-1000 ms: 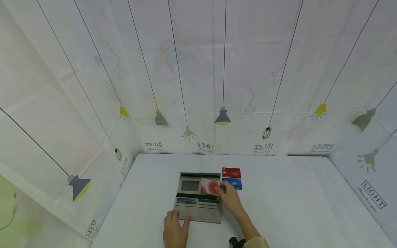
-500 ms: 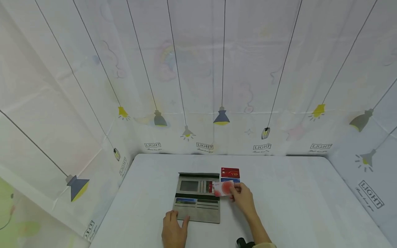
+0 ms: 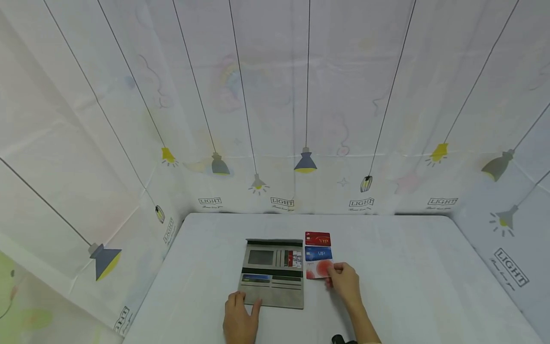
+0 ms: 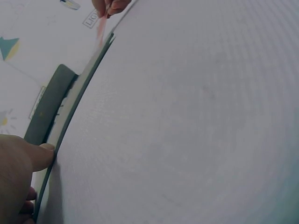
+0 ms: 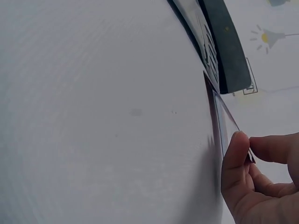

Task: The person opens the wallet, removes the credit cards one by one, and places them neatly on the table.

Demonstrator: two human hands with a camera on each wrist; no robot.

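Head view shows the right hand (image 3: 347,285) pinching a red-and-white rectangular card (image 3: 317,270) beside an open grey rectangular wallet (image 3: 281,299), where the left hand (image 3: 240,320) rests relaxed fingers.

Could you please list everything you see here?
Table: one, white, foreground.
Wallet: one, grey, open on the table.
Slot cards: several, mixed, in the wallet.
Red card: one, red, right of the wallet.
Blue card: one, blue, nearer than the red card.
Patterned card: one, red-white, nearer still.
Backdrop: one, white, behind the table.
Lamps: ten, yellow, blue and grey, printed on the backdrop.
Labels: seven, black, on the backdrop.
Patch: one, green, lower left.
Device: one, black, bottom edge.
Left hand: one, on the wallet's near edge.
Right hand: one, pinching the patterned card.
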